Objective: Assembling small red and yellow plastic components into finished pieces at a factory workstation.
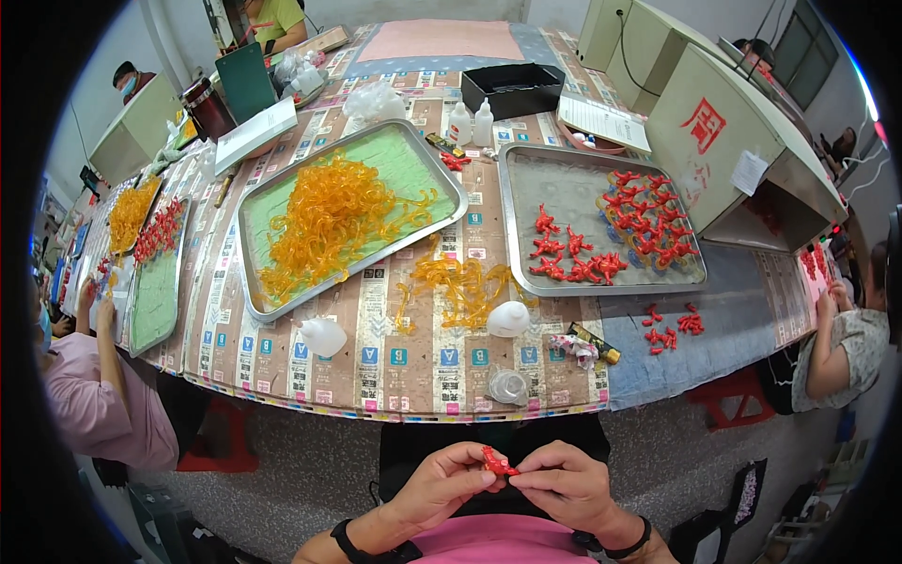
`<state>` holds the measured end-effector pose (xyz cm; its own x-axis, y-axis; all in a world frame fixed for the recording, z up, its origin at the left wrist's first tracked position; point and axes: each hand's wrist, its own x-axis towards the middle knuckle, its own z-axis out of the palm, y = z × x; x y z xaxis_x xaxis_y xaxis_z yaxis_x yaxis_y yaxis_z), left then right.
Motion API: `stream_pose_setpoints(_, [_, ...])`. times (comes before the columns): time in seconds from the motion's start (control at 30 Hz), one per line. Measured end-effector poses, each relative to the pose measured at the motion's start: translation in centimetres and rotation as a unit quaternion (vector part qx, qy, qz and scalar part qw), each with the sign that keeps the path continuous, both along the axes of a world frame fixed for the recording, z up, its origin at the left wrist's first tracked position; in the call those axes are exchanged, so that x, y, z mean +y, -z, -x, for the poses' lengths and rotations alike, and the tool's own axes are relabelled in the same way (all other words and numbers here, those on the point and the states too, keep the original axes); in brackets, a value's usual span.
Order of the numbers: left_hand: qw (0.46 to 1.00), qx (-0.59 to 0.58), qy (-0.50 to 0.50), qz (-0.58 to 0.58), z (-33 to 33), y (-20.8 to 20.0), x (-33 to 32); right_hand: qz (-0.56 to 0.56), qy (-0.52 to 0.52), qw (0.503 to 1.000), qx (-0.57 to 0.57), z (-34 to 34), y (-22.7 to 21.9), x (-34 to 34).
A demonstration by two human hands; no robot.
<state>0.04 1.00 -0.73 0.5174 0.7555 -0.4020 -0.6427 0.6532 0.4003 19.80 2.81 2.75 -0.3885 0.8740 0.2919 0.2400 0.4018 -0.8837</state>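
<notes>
A small red plastic figure [495, 461] is held over my lap, in front of the table's near edge. My left hand [440, 486] pinches it between thumb and fingertips. My right hand [569, 485] also has its thumb and fingers closed at the figure's right end. Fingertips hide part of the figure. More red figures [581, 268] lie in the right metal tray [554, 179], some of them above clear yellow pieces. A few red pieces [665, 336] rest on the blue cloth to the right.
A tray [246, 221] lined in green holds a heap of yellow curled pieces [329, 211]; loose ones [460, 289] lie beside it. White squeeze bottles [322, 336], a clear round container [507, 386] and a tube [595, 344] stand or lie near the front edge. Co-workers sit left [127, 395] and right [846, 352].
</notes>
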Motion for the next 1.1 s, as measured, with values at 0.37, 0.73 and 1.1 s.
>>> stream_pose_setpoints(0.37, [1.000,-0.016,0.003,-0.020,0.1,0.5,-0.1,-0.004,-0.001,1.000,-0.014,-0.3,-0.2,0.0])
stream_pose_setpoints(0.73, [0.990,0.116,-0.009,-0.080,-0.2,-0.5,0.1,0.027,-0.003,0.999,-0.026,-0.5,-0.6,0.0])
stream_pose_setpoints(1.1, [0.975,0.159,-0.023,-0.156,-0.4,-0.3,0.1,0.000,0.002,1.000,0.031,-0.8,0.3,0.0])
